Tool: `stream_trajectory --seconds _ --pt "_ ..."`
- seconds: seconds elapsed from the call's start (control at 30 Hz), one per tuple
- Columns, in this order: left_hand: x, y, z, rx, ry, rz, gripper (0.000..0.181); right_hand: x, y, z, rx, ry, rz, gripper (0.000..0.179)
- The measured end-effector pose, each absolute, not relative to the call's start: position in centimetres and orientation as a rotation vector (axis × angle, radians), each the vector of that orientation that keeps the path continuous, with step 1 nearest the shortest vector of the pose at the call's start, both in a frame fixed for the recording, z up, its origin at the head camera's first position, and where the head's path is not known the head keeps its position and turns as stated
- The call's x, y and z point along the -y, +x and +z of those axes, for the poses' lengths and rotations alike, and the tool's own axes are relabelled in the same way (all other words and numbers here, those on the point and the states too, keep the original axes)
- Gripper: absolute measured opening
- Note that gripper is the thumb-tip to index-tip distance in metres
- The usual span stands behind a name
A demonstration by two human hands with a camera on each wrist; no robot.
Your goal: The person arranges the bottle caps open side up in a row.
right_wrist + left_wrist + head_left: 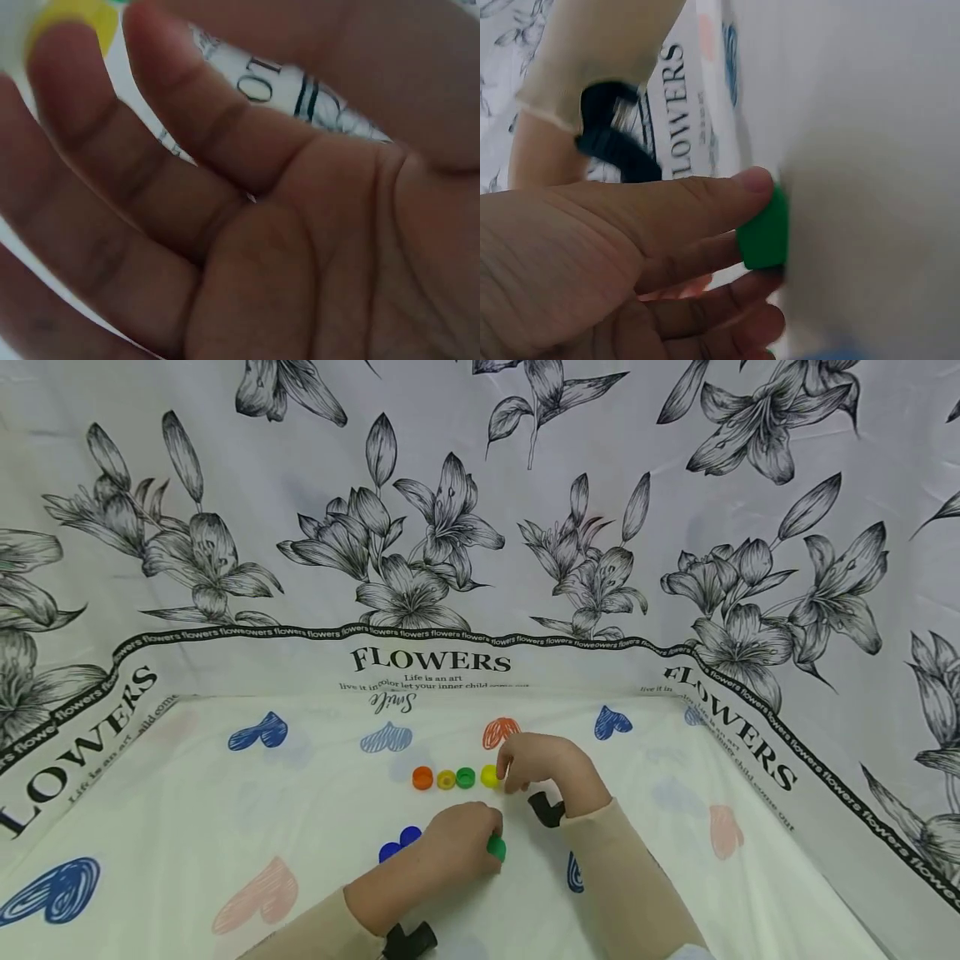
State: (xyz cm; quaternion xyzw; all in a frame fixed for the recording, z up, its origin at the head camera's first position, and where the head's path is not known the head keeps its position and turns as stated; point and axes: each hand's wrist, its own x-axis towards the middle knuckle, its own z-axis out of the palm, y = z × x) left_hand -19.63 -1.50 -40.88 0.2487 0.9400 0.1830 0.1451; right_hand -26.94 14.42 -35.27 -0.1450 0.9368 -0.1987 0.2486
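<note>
Flower-printed fabric (435, 402) rises behind a heart-patterned white cloth (322, 810).

Above the middle FLOWERS lettering (431, 660) rises a pale cloth wall (315, 468) printed with black line-drawn lilies (411, 589); a black band (300, 632) of tiny words runs just over it. Below the lettering spreads a white cloth (322, 810) bearing blue, pink and orange-red hearts (270, 729), softly lit.
</note>
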Motion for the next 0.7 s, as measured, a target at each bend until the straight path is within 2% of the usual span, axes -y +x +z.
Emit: stream_trajectory --seconds 0.13,0.27,0.43,0.53,0.7 --pt "4.4 -20.1 -40.3 -2.787 0.712 0.573 0.022 -10.9 -25.2 -36.0 -2.502 -0.459 -0.365 0.011" --pt "7.4 -19.9 -40.4 -2.801 0.702 0.713 0.019 -6.9 -23.2 -37.2 -2.570 -0.602 -0.196 0.022" --pt "9.7 -19.9 -41.1 -2.756 0.654 0.917 0.033 -5.3 -22.4 -38.2 -2.713 -0.692 -0.151 0.031" --pt "10.2 -20.2 -41.4 -2.742 0.664 1.028 0.030 -5.9 -22.6 -38.2 -2.713 -0.718 -0.261 0.028" --pt "11.3 -21.5 -41.3 -2.682 0.608 1.199 0.010 -6.8 -23.4 -37.8 -2.653 -0.812 -0.519 0.011"
